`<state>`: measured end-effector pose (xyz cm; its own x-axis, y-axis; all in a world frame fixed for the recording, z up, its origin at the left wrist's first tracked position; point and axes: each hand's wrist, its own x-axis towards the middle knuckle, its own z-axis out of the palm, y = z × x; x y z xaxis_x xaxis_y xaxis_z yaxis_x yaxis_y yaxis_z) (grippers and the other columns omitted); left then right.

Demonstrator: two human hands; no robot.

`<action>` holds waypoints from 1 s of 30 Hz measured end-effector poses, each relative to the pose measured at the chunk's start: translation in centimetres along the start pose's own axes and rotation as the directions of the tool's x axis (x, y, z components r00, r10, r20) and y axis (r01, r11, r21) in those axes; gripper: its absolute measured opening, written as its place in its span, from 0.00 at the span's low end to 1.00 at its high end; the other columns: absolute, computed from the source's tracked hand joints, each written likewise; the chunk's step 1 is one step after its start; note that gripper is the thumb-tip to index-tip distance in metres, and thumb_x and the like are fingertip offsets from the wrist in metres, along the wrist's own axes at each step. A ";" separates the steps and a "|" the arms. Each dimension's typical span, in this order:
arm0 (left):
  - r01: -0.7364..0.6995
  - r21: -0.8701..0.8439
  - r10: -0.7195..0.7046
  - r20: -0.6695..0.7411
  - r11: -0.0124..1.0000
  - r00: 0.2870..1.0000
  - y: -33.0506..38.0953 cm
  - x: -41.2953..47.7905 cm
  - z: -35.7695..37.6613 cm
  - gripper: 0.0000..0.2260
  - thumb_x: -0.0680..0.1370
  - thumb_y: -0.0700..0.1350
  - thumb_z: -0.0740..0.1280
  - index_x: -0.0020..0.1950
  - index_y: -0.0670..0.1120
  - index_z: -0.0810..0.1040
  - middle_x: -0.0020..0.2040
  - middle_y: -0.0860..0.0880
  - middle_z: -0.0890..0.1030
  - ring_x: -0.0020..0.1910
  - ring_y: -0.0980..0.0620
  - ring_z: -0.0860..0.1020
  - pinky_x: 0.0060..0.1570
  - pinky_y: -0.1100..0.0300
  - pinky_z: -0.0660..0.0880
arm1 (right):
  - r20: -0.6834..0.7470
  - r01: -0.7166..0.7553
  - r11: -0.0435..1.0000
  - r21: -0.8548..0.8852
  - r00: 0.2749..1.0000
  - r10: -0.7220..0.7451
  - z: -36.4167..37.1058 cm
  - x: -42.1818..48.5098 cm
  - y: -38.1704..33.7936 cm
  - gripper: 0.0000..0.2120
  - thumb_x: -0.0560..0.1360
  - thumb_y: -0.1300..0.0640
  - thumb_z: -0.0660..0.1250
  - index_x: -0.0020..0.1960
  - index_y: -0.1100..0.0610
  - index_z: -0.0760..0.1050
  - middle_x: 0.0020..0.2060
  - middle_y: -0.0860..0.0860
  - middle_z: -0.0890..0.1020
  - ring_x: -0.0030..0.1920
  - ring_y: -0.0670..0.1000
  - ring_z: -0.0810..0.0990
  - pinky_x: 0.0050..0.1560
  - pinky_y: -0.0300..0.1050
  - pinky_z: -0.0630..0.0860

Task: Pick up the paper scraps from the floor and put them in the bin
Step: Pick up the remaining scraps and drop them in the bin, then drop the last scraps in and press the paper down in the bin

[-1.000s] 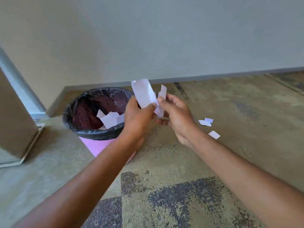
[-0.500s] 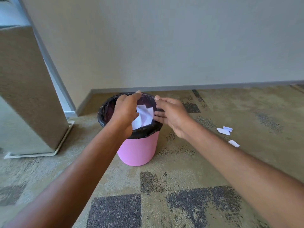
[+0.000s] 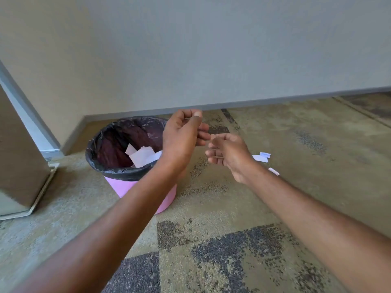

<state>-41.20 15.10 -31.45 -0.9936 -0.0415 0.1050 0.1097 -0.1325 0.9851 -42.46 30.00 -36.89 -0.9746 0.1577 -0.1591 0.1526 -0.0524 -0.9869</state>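
Pink bin holding paper scraps sits left of fingers; left hand, right hand loosely curled, empty; floor scraps rightward.

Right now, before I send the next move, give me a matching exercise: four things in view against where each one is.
Things:
1. round pink plastic bin
2. pile of white paper pieces
3. small white paper scraps
4. left hand

Places:
A. on the patterned carpet, right of the right hand
B. inside the black plastic liner
C. standing upright, right of the tan panel
D. raised by the bin's right rim, holding nothing

Pairs: 1-C, 2-B, 3-A, 4-D.
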 end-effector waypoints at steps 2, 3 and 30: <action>0.021 0.029 -0.023 0.066 0.999 0.998 -2.0 0.0 2.6 0.08 0.84 0.46 0.68 0.59 0.43 0.81 0.43 0.43 0.86 0.37 0.48 0.84 0.36 0.58 0.79 | -0.066 -0.033 0.999 -0.016 0.997 0.032 -2.8 0.5 1.8 0.05 0.82 0.60 0.69 0.57 0.60 0.80 0.46 0.57 0.84 0.43 0.53 0.85 0.50 0.55 0.85; 0.038 0.040 -0.042 0.093 0.998 0.995 -3.2 0.1 3.9 0.08 0.84 0.46 0.68 0.58 0.43 0.81 0.43 0.43 0.86 0.37 0.48 0.84 0.36 0.57 0.79 | -0.104 -0.055 0.998 -0.023 0.993 0.052 -4.3 0.8 2.8 0.04 0.82 0.61 0.68 0.55 0.59 0.80 0.46 0.56 0.84 0.43 0.53 0.85 0.49 0.54 0.86; -0.203 0.564 -0.004 0.343 0.801 0.939 -35.7 5.1 18.1 0.11 0.81 0.39 0.66 0.60 0.50 0.83 0.50 0.54 0.85 0.50 0.56 0.82 0.52 0.52 0.81 | -0.237 -0.182 0.280 -0.943 0.955 -0.177 -23.7 13.9 23.9 0.49 0.78 0.28 0.62 0.84 0.61 0.57 0.80 0.58 0.65 0.76 0.62 0.63 0.76 0.54 0.65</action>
<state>-50.67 37.58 -63.56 -0.9429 0.3013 0.1418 0.2741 0.4606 0.8442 -48.52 54.32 -63.34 -0.9190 0.3939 0.0164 0.3750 0.8861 -0.2723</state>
